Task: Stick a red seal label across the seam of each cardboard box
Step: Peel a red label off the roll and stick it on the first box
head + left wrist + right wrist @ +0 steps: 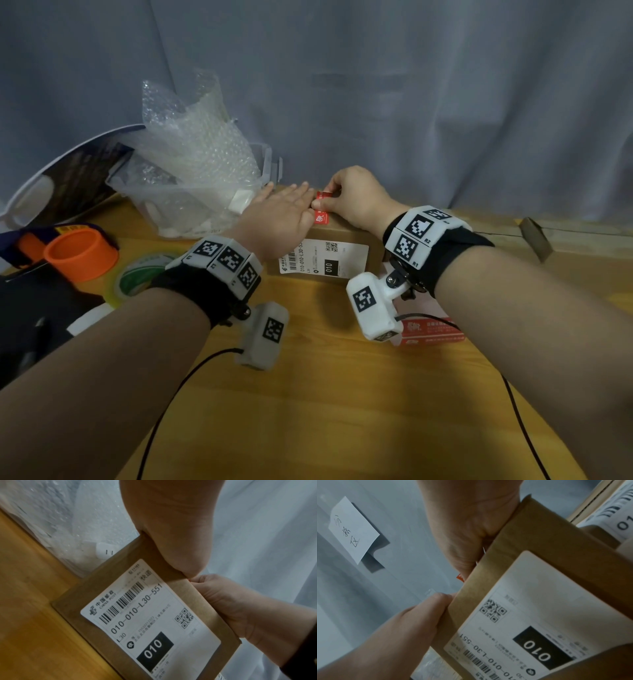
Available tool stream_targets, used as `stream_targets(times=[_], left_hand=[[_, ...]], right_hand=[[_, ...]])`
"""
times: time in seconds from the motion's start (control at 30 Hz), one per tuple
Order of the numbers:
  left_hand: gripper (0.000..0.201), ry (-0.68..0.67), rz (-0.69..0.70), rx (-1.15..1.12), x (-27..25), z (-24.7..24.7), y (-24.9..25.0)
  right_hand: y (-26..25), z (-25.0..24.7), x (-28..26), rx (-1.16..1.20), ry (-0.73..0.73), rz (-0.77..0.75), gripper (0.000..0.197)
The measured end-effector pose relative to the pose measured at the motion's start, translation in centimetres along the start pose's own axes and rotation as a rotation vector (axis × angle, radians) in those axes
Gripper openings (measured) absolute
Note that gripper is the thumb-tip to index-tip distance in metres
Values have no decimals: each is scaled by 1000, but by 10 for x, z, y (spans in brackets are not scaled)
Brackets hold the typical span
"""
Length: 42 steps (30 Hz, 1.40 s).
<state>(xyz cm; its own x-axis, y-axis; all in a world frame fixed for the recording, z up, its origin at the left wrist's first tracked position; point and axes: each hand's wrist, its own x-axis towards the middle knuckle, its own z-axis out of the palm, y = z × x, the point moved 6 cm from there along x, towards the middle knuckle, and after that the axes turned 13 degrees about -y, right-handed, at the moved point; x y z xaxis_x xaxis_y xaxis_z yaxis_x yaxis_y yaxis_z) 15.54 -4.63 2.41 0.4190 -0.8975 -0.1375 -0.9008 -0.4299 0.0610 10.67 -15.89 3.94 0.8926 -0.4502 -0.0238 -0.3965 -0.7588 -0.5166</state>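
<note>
A brown cardboard box (pixel 342 233) with a white shipping label (pixel 323 260) on its near side stands at the back of the wooden table (pixel 342 394). My left hand (pixel 291 200) lies flat on the box top with straight fingers. A red seal label (pixel 321 218) sits on the top near edge of the box. My right hand (pixel 327 202) pinches its far end between thumb and fingers. In the right wrist view only a corner of the red label (pixel 460 577) shows beside the box (pixel 530 545). The seam is hidden under my hands.
A sheet of red labels (pixel 431 330) lies on the table under my right wrist. A clear bin of bubble wrap (pixel 191 178) stands left of the box, with an orange roll (pixel 82 255) and a green-white tape roll (pixel 144 274) nearer. Another labelled box (pixel 607 513) stands to the right.
</note>
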Motion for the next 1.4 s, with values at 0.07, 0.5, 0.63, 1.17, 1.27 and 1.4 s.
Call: stream_targets(times=[0.07,0.5,0.63,1.17,1.27,1.4], left_hand=[[51,-9,3,-9,1,0,-1],[51,8,14,9,0,1,-7],[51,7,6,14,0,1,-7],[53,-50,-47,32,2,2,-5],[53,-40,-49,34,1,3,-5],[52,-43,-46,37,-1,2,-5]], right_hand=[[2,-2,2,22,18,2,24],[9,-9,29,96,66,42,29],[8,-15,28,30,110,36,13],[-11,6,-56,-417,-316,-418,46],[-9,7,-53,-479,-306,-387,55],[-3,7,-37,-572,-346,-255,86]])
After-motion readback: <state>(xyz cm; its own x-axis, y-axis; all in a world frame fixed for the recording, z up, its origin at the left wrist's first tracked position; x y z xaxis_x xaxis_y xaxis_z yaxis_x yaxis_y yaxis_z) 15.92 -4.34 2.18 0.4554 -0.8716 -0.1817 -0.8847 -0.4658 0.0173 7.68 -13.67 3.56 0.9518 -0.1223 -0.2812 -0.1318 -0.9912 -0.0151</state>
